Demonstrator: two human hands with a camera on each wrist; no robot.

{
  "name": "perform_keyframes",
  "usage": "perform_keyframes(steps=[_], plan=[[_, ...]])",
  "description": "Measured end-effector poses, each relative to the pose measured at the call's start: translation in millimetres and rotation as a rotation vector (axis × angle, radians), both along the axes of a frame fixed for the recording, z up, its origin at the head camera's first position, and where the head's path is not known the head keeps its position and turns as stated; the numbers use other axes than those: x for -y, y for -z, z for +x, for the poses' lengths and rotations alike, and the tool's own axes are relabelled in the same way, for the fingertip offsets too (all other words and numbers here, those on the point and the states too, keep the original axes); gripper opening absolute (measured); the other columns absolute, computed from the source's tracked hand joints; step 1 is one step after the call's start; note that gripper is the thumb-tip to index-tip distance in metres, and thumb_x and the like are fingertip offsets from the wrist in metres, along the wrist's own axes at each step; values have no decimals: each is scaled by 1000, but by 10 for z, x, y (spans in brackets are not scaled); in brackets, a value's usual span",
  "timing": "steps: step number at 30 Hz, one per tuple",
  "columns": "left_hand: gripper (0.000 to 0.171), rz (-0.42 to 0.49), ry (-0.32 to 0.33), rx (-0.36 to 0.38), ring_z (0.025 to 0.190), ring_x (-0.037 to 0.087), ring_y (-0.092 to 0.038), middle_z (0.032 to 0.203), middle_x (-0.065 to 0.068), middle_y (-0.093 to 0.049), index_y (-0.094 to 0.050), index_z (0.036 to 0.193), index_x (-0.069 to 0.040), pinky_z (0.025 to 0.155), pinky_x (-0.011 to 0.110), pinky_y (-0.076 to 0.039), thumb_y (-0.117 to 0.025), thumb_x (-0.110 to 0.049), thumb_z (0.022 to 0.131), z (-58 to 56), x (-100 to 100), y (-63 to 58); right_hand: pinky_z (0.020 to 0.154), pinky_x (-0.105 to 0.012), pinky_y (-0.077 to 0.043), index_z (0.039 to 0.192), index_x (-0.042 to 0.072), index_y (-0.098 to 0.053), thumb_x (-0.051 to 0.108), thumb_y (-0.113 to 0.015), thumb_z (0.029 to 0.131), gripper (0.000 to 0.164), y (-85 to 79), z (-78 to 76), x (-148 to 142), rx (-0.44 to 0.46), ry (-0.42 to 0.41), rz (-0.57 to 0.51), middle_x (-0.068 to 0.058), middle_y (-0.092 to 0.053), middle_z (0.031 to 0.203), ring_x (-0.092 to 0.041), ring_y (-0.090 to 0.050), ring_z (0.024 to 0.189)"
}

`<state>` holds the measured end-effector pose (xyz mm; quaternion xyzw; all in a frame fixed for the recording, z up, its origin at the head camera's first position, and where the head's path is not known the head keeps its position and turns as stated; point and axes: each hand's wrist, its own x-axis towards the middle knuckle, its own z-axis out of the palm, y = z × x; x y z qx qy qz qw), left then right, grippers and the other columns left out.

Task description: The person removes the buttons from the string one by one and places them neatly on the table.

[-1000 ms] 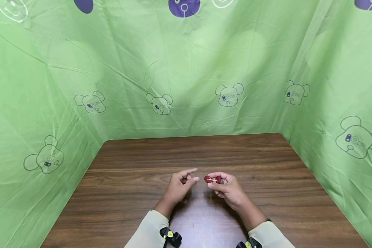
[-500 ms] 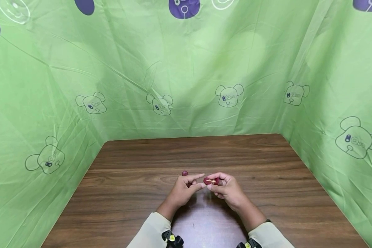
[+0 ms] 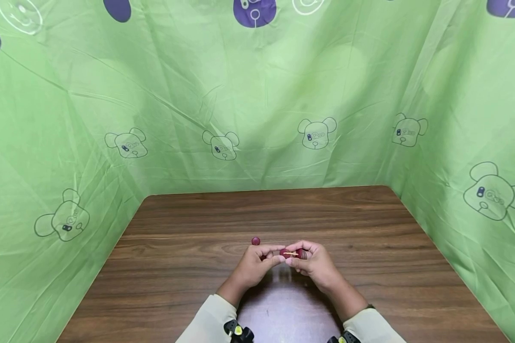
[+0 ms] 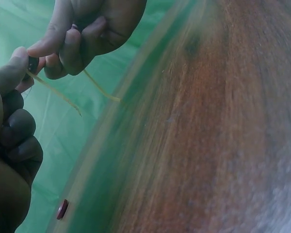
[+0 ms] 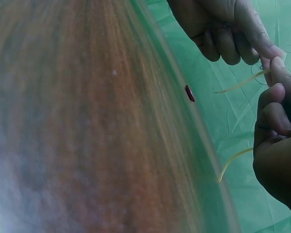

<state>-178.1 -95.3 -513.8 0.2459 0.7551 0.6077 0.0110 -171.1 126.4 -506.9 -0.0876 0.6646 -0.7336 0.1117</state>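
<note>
At the front middle of the table both hands meet over a small dark red round piece. My left hand pinches its left side between thumb and index finger. My right hand grips the right side, with a second dark red piece at its fingers. A yellow cord runs across the front of these pieces. In the left wrist view, a dark bit of the piece shows between the fingertips, and a loose cord end hangs below. The right wrist view shows yellow cord and a thin thread near the fingertips.
A separate dark red disc lies on the brown wooden table, just beyond my left hand. Green curtain with bear prints encloses the table at the back and sides.
My left hand has moved right until its fingertips meet the piece in my right hand. The disc on the table, not visible at first, now shows behind the left hand.
</note>
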Motion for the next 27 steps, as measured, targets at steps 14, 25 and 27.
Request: perform_keyframes(steps=[14, 25, 27], plan=[[26, 22, -25, -10, 59, -4, -38, 67, -9, -44, -79, 123, 2, 55, 16, -32, -78, -11, 101, 0, -19, 14, 54, -18, -38, 122, -21, -63, -4, -84, 90, 42, 1, 2, 2, -19, 33, -15, 12, -64, 73, -1, -46, 57], [24, 46, -41, -31, 60, -4, -37, 66, -5, -43, -79, 121, 4, 55, 16, -31, -78, -6, 100, -29, -6, 61, 51, -18, -35, 116, -19, -70, -2, -85, 90, 35, 14, -23, 12, -19, 99, 23, 11, -58, 66, -2, -43, 53], [24, 48, -49, -31, 59, -4, -37, 66, -6, -41, -80, 121, 3, 55, 16, -31, -78, -7, 99, -30, -4, 54, 50, -18, -34, 114, -19, -71, -2, -85, 89, 33, 13, -26, 13, -22, 112, 33, 12, -58, 66, -3, -42, 53]])
